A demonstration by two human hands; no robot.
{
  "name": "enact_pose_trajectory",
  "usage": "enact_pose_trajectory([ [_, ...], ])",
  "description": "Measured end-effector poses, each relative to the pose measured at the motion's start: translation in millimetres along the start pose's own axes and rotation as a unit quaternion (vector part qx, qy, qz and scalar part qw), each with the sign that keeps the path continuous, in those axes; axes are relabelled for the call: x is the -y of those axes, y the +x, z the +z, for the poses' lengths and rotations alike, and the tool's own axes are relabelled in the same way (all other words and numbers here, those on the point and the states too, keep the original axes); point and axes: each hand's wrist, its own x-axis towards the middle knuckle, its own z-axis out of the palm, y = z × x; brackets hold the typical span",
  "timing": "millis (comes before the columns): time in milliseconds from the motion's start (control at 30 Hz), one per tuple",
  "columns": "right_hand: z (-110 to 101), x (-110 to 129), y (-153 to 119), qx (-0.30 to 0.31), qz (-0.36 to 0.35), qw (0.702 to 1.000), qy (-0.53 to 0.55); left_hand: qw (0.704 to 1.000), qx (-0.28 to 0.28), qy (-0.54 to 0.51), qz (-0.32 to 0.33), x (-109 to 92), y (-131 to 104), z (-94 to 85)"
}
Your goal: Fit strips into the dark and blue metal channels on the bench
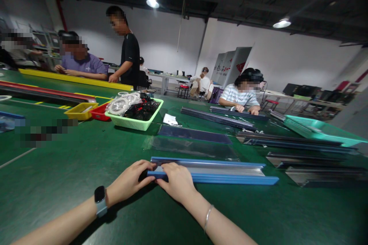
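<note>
A blue channel-shaped profile (pixel 230 178) with a silvery inner face lies lengthwise on the green table (pixel 115 210). My left hand (pixel 130 180), below a watch on the wrist, grips the left end of the profile between fingers and thumb. Close beside it, my right hand (pixel 178 182) holds the same end, fingers over the near blue edge and thumb in front. What lies between my fingertips at the end is hidden. Behind the profile are a clear plastic sheet (pixel 192 148) and a dark flat strip (pixel 195 134).
A green basket (pixel 132 123) with bagged white rings and black parts stands beyond, beside red (pixel 100 111) and yellow trays (pixel 80 111). Dark profiles (pixel 290 141) and a turquoise basket (pixel 319 130) lie right. Several people are around the tables.
</note>
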Motion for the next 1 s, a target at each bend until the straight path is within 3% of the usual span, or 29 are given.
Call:
enact_pose_trajectory([
  [1000,0.7,-0.7,1.8,0.002,0.001,1.0,0.011,0.999,0.031,0.005,0.02,-1.7,2.8,0.1],
])
